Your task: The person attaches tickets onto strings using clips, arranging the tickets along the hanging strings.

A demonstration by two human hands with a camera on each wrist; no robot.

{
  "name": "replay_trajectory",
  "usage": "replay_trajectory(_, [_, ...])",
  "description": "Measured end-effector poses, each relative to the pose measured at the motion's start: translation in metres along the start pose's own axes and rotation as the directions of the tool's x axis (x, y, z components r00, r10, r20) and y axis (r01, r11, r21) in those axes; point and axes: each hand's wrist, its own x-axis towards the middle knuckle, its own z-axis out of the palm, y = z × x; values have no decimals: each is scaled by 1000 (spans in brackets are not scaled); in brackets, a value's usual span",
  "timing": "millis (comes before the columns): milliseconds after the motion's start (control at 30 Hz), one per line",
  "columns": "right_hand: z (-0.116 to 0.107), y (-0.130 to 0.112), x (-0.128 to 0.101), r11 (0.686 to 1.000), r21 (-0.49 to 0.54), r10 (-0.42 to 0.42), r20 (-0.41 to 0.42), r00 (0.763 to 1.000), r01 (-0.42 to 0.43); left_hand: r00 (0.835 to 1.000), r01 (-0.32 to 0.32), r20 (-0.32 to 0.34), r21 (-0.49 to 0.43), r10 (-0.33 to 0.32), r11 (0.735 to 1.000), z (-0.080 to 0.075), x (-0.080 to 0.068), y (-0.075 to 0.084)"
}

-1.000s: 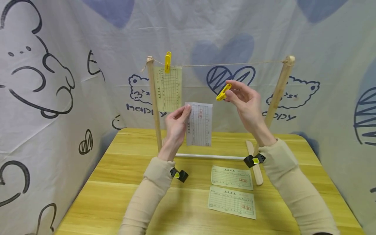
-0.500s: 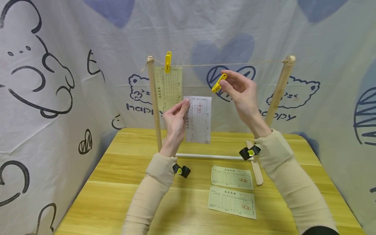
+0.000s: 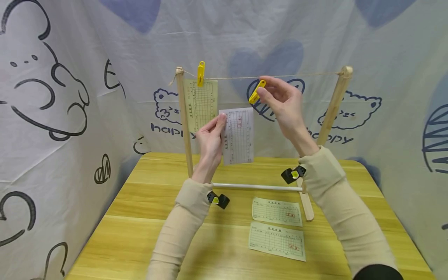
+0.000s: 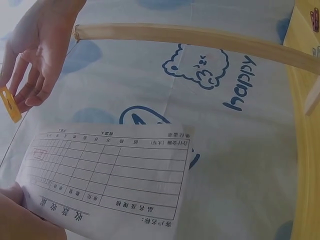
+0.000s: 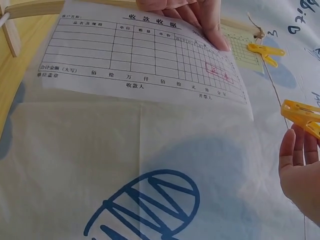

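My left hand (image 3: pixel 209 146) pinches a white receipt slip (image 3: pixel 239 136) by its upper left edge, thumb in front. The slip hangs lengthwise below the string (image 3: pixel 235 78), its red stamp near the top. Between the thumb and fingers of my right hand (image 3: pixel 287 105) is a yellow clothespin (image 3: pixel 257 92), tilted, just above and right of the slip's top edge. The right wrist view shows this clothespin (image 5: pixel 302 116) beside the string, apart from the slip (image 5: pixel 135 57). A pale green receipt (image 3: pixel 203 107) hangs at the string's left end under another yellow clothespin (image 3: pixel 200 74).
Two wooden posts, left (image 3: pixel 184 120) and right (image 3: pixel 332 105), hold the string up. A white rod (image 3: pixel 257 187) runs low between them. Two more green receipts, one farther (image 3: pixel 276 212) and one nearer (image 3: pixel 276 241), lie on the wooden table (image 3: pixel 140 233). A wooden foot (image 3: pixel 307 206) supports the right post.
Both hands have risen toward the string, the left with the white slip and the right with the clothespin. The right hand has also moved left, closer above the slip.
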Motion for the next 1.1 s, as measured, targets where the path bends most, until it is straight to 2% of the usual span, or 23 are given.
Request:
replay_trajectory(400, [4,-1,7,1000,7,3,6,1000,-3,1000,-22,-9,-11,22,1000,5,3,3])
replay_trajectory(767, [10,-5,13,1000,12,-19,-34,999,20,999,-31,-33,-60,29,998,14,6,6])
replay_trajectory(1100, [14,-8,21,998,-55,-43,-49,998,40,997,-58,-48,-34,56,998,19,12,10])
